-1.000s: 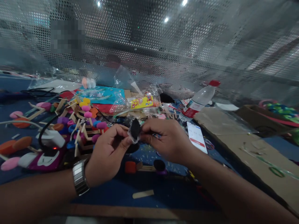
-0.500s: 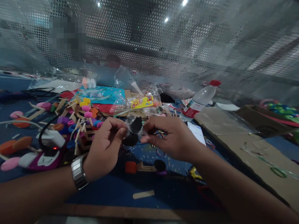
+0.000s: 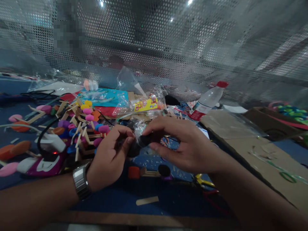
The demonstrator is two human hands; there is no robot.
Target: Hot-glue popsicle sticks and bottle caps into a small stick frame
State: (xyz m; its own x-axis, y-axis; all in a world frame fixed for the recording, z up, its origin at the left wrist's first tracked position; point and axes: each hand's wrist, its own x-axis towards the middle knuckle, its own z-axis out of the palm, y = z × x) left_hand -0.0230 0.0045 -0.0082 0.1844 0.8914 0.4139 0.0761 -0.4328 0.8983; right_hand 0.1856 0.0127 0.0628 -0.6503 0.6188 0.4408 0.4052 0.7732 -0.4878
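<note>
My left hand [image 3: 109,157], with a metal watch at its wrist, pinches a crumpled clear plastic wrapper with black clay [image 3: 135,148] in it. The fingers of my right hand [image 3: 179,142] are closed on the upper end of the same black clay, where it comes out of the plastic. Below my hands on the blue table lies a piece made of wooden sticks [image 3: 151,173] with an orange lump and a black disc at its ends. A single flat craft stick [image 3: 147,201] lies nearer the front edge.
Many stick pieces with coloured clay ends [image 3: 84,128] crowd the left side. A purple glue gun [image 3: 47,165] and a white plug with a red light [image 3: 51,143] lie there. A bottle [image 3: 205,102] stands behind my right hand; yellow-handled scissors [image 3: 203,181] lie below. Cardboard [image 3: 255,154] covers the right.
My right fingers have moved from the plastic's edge onto the black clay, which now shows outside the wrapper and tilts to the right. My left hand keeps its pinch.
</note>
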